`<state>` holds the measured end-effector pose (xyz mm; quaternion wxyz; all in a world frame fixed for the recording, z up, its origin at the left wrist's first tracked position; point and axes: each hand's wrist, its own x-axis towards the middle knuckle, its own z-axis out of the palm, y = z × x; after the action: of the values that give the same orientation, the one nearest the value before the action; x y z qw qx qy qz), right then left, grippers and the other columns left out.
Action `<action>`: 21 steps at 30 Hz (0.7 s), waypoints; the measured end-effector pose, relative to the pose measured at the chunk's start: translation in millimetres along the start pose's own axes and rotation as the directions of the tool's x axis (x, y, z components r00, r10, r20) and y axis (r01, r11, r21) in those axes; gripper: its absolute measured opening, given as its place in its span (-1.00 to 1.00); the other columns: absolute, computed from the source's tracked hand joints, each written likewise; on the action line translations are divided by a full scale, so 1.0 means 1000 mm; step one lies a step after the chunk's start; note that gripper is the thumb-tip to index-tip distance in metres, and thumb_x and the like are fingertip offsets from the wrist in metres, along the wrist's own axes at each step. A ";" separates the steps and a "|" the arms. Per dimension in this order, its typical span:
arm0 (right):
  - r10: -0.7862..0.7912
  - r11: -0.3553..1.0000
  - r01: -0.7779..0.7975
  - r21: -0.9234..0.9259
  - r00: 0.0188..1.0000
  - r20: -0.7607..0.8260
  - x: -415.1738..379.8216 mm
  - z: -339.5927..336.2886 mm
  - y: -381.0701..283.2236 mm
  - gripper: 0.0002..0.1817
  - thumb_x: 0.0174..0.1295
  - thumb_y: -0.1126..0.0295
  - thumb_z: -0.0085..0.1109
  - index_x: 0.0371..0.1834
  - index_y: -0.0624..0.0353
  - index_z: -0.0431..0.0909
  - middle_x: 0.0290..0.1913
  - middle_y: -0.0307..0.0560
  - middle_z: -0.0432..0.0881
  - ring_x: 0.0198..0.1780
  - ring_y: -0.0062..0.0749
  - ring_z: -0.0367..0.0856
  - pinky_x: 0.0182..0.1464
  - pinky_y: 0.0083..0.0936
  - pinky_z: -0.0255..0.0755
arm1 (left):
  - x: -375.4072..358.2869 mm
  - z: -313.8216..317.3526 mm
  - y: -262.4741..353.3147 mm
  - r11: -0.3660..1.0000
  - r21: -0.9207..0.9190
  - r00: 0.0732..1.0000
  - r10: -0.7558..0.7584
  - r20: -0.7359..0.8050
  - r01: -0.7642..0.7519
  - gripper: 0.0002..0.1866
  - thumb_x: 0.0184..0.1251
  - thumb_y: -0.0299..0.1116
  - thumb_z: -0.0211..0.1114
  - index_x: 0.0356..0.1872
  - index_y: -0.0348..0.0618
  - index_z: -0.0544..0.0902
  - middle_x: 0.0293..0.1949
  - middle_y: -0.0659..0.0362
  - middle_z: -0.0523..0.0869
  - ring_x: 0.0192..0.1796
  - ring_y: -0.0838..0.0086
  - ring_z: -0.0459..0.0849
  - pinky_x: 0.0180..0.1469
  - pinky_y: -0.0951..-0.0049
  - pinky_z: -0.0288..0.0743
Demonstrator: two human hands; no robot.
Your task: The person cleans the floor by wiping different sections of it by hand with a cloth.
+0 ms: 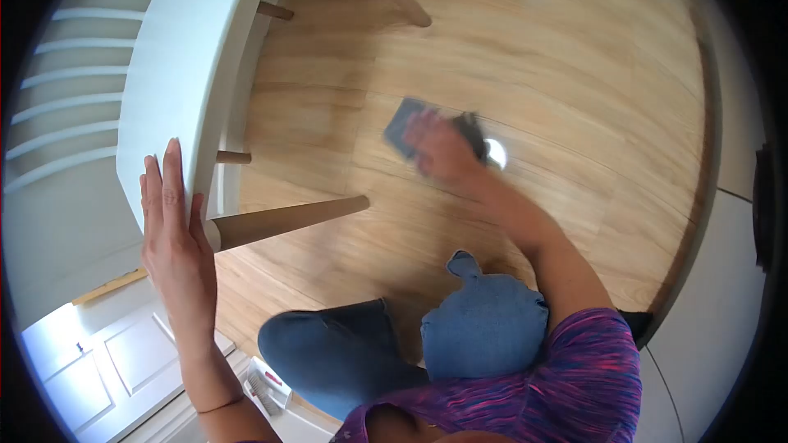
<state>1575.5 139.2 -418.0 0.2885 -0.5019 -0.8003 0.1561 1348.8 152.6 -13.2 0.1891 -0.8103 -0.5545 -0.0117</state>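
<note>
Flooring (574,74) of pale wood spreads before us, the white chair (189,57) standing on it; our left hand (176,230) lies along the seat edge, fingers outstretched, and the grey cloth (399,125) is beneath our right hand (447,152) (blurred, its grip we cannot tell).

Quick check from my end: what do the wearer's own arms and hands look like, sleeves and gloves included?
The left hand is bare, with no glove; a thin dark line crosses the uncovered left forearm, band or crease I cannot tell. The blurred right hand also shows no glove. A short fabric sleeve streaked purple, pink and blue ends above the right elbow.
</note>
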 end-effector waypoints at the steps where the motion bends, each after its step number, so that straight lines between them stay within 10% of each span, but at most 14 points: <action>1: 0.158 0.968 -0.175 -0.181 0.982 -0.103 0.021 -0.011 0.019 -0.39 0.09 0.23 0.13 0.29 0.06 0.41 0.45 0.14 0.21 0.40 0.19 0.22 0.39 0.11 0.06 | 0.004 -0.001 0.005 1.000 0.013 1.000 -0.007 0.002 0.007 -0.37 0.31 -0.60 0.17 0.39 0.14 0.34 0.31 0.00 0.45 0.38 0.01 0.34 0.20 0.06 0.45; 2: 0.461 0.830 -0.456 -0.321 0.885 -0.066 0.046 -0.034 0.031 -0.42 0.16 0.19 0.08 0.30 0.06 0.41 0.44 0.14 0.23 0.40 0.24 0.19 0.37 0.19 0.03 | 0.010 -0.001 0.007 1.000 0.012 1.000 0.001 -0.001 -0.001 -0.37 0.30 -0.66 0.15 0.38 0.11 0.35 0.31 0.01 0.46 0.38 0.01 0.35 0.18 0.07 0.47; 4: 0.520 0.647 -0.685 -0.335 0.718 -0.462 0.061 -0.016 0.087 -0.41 0.26 0.09 -0.05 0.34 0.05 0.37 0.48 0.10 0.17 0.45 0.23 0.08 0.37 0.22 -0.01 | 0.013 0.004 0.008 1.000 0.009 1.000 -0.027 0.009 0.027 -0.37 0.28 -0.67 0.15 0.37 0.08 0.36 0.32 0.00 0.45 0.38 0.02 0.35 0.18 0.08 0.47; 7: 0.510 0.648 -0.701 -0.297 0.689 -0.515 0.109 0.017 0.086 -0.39 0.25 0.06 -0.04 0.33 0.11 0.37 0.45 0.13 0.21 0.44 0.21 0.10 0.37 0.23 -0.01 | 0.014 0.006 0.003 1.000 0.016 0.999 -0.017 0.032 0.017 -0.38 0.26 -0.68 0.15 0.36 0.01 0.38 0.33 -0.02 0.43 0.37 0.01 0.36 0.18 0.09 0.48; 10: 0.341 0.902 -0.335 -0.272 0.940 -0.027 0.165 0.056 0.005 -0.43 0.17 0.09 -0.01 0.21 0.17 0.45 0.37 0.13 0.35 0.38 0.08 0.25 0.37 -0.03 0.13 | 0.016 0.008 -0.003 1.000 0.000 1.000 -0.011 0.025 0.011 -0.38 0.24 -0.70 0.16 0.35 -0.05 0.38 0.34 -0.07 0.40 0.36 -0.01 0.37 0.20 0.10 0.48; 12: 0.100 0.995 -0.091 -0.042 0.920 0.379 0.186 0.078 -0.059 -0.45 0.13 0.11 0.08 0.18 0.10 0.50 0.33 0.09 0.40 0.37 0.02 0.28 0.38 -0.07 0.13 | 0.016 0.008 -0.004 1.000 0.015 0.999 -0.023 0.049 0.022 -0.39 0.23 -0.70 0.16 0.34 -0.10 0.38 0.34 -0.13 0.39 0.35 -0.06 0.39 0.22 0.11 0.47; 14: -0.457 0.869 0.444 0.216 0.890 0.009 0.170 0.170 -0.079 -0.52 0.13 0.14 0.08 0.11 0.09 0.55 0.28 0.05 0.45 0.36 -0.03 0.29 0.41 -0.09 0.09 | 0.017 0.007 -0.003 0.999 0.036 0.997 -0.026 0.072 0.024 -0.41 0.31 -0.69 0.07 0.38 -0.11 0.32 0.36 -0.07 0.38 0.37 0.02 0.38 0.29 0.13 0.42; 17: -0.422 0.891 0.421 0.169 0.906 -0.033 0.209 0.167 -0.057 -0.59 0.11 0.23 0.05 0.03 0.09 0.59 0.22 0.00 0.50 0.35 -0.08 0.30 0.43 -0.11 0.06 | 0.016 0.005 -0.011 0.999 0.050 0.995 0.006 0.104 -0.012 -0.43 0.36 -0.67 0.01 0.41 -0.18 0.26 0.38 -0.10 0.34 0.38 0.00 0.36 0.32 0.12 0.38; 19: -0.005 0.999 0.002 0.043 0.998 0.069 0.264 0.146 -0.003 -0.59 0.02 0.32 0.07 0.00 0.08 0.61 0.17 -0.02 0.54 0.34 -0.09 0.31 0.39 -0.08 0.12 | 0.013 0.004 -0.014 0.998 0.012 0.992 0.057 0.115 -0.059 -0.46 0.41 -0.62 -0.02 0.42 -0.24 0.23 0.37 -0.20 0.32 0.37 -0.10 0.36 0.31 0.09 0.37; 21: 0.092 0.990 -0.117 -0.077 0.958 -0.272 0.292 0.098 0.049 -0.65 0.10 0.28 0.09 -0.08 0.19 0.65 0.19 0.08 0.49 0.31 0.01 0.33 0.38 0.02 0.10 | 0.012 0.001 -0.019 0.995 -0.009 0.981 0.102 0.164 -0.102 -0.47 0.45 -0.59 -0.10 0.44 -0.26 0.17 0.35 -0.34 0.28 0.34 -0.24 0.34 0.30 0.02 0.36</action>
<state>1453.7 425.5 -431.8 0.3619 -0.5727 -0.7327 0.0645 1336.0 169.4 -6.0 0.1427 -0.8359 -0.5261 0.0646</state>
